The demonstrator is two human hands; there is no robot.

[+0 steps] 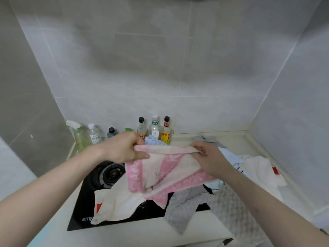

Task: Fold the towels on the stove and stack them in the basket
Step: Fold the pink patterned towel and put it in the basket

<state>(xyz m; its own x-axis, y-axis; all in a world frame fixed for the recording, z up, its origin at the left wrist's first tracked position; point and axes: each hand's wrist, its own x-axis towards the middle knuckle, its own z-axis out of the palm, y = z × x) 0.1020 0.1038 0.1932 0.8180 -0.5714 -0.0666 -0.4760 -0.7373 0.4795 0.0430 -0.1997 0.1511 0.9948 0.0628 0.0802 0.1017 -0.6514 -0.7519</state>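
Observation:
A pink and cream patterned towel (165,172) hangs in the air above the black stove (83,209). My left hand (122,148) pinches its top left corner and my right hand (208,157) pinches its top right edge. Its lower part drapes onto the other towels. A cream towel with a red tag (115,204) lies on the stove's front left. A grey waffle towel (204,207) spreads at the front right. A white towel with a red tag (261,170) and a light blue towel (229,155) lie at the right. No basket is in view.
Several bottles (154,129) and a spray bottle (78,134) stand against the tiled back wall. A burner (112,173) shows on the stove's left. A blue bumpy cloth (154,139) sits behind the held towel. Walls close in on both sides.

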